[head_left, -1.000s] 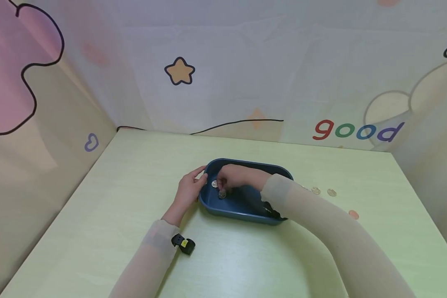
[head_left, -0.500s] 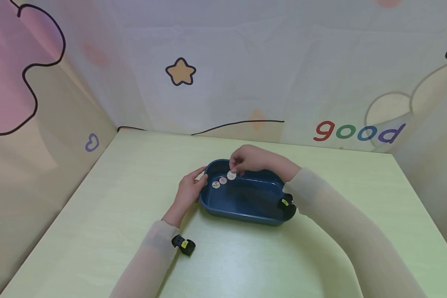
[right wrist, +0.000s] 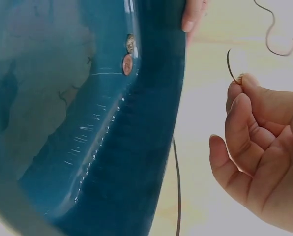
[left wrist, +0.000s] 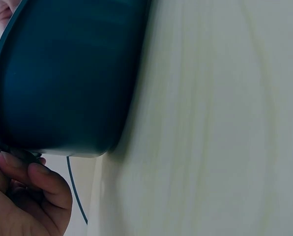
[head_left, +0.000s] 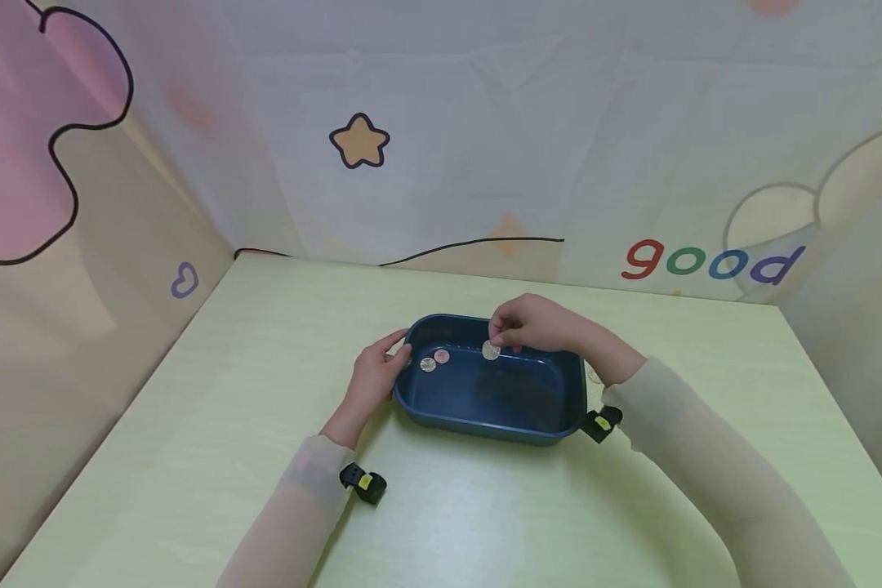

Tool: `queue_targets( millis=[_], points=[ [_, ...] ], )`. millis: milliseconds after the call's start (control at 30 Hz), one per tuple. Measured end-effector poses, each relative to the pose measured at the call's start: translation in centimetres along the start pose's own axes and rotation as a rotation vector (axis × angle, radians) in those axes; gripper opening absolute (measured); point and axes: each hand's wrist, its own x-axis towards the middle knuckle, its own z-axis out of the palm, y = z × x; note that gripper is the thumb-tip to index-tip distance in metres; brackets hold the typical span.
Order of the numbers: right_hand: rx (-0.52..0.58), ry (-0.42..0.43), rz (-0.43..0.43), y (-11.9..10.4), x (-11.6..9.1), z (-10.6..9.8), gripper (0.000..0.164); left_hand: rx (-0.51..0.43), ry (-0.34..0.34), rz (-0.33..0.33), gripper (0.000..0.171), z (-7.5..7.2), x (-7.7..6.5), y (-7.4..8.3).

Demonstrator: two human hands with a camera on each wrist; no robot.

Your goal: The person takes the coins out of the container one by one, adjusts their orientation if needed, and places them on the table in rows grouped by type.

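Observation:
My left hand (head_left: 373,367) grips the left end of a dark blue rectangular tray (head_left: 485,426); the left wrist view shows its curled fingers (left wrist: 50,184) at the rim. Over the tray's back wall, my right hand (head_left: 540,322) pinches a pale, shiny coin (head_left: 491,350) between thumb and fingertips. From the right wrist that coin is seen nearly edge-on, outside the rim. Inside the tray, a silvery coin (head_left: 428,364) and a coppery coin (head_left: 442,356) lie side by side near the left end.
On the table (head_left: 279,327), another coin (head_left: 594,376) shows just right of the tray, partly covered by the right forearm. A printed cloth backdrop (head_left: 448,163) stands behind the table. Each wrist wears a small black device, the left one (head_left: 367,483) hanging below the sleeve.
My right hand rises from the tray floor with a coin and moves right, to the back rim. Two coins stay in the tray. My left hand keeps its hold.

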Motion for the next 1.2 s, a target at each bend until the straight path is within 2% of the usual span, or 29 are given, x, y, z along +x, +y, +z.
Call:
queue_targets(
  millis=[300, 600, 1200],
  points=[
    [0.097, 0.107, 0.093, 1.9, -2.9, -0.2, 0.011, 0.018, 0.002, -0.017, 0.044, 0.0, -0.1, 0.2],
    [0.178, 0.194, 0.179, 4.3, -6.1, -0.1, 0.018, 0.015, -0.003, -0.015, 0.044, 0.1, -0.1, 0.4],
    [0.215, 0.288, 0.321, 8.8, -10.8, -0.2, 0.024, 0.009, 0.010, -0.021, 0.044, 0.2, -0.1, 0.4]
  ],
)
